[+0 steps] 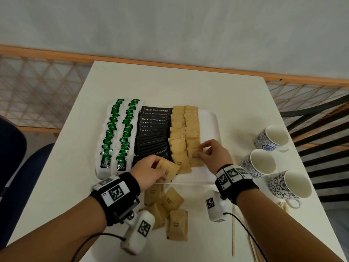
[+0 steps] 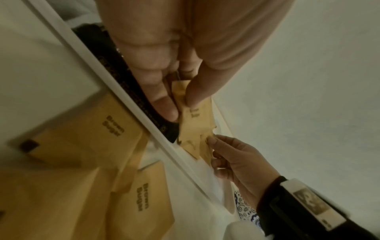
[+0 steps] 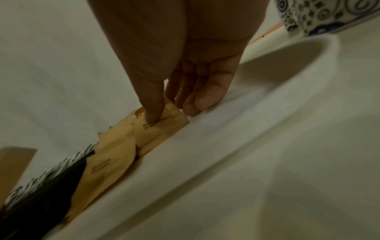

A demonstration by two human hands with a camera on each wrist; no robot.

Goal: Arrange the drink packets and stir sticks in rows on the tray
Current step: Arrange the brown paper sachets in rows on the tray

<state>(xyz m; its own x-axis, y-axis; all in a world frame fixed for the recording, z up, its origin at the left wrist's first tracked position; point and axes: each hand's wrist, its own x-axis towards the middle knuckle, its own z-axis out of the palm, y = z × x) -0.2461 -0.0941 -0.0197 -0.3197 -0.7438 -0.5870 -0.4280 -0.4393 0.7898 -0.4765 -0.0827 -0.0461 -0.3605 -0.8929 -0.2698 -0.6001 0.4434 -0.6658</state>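
A white desk (image 1: 188, 87) stands against a pale wall, and on it lies a white tray (image 1: 209, 127), bare along its right side. Across the tray run rows of packets: two rows of green tea bags (image 1: 117, 135) on the left, a column of black coffee sticks (image 1: 153, 133) in the middle, and two columns of brown sugar packets (image 1: 186, 133) to their right. Three patterned cups (image 1: 264, 163) sit in a line on the desk just right of the tray. A loose heap of brown sugar sachets (image 1: 168, 208) lies on the desk just in front of the tray's near edge, and thin wooden stir sticks (image 1: 233, 229) lie further right, near the desk's front corner.

The right hand (image 1: 213, 156) reaches over the tray with its thumb and forefinger pressing down on the nearest packet of the right-hand sugar column (image 3: 156, 128); the other fingers hang loosely curled beside it. The left hand (image 1: 149, 171) hovers over the tray's near edge, its thumb and fingers pinching a single sugar packet (image 1: 168, 172) at the foot of the left sugar column.
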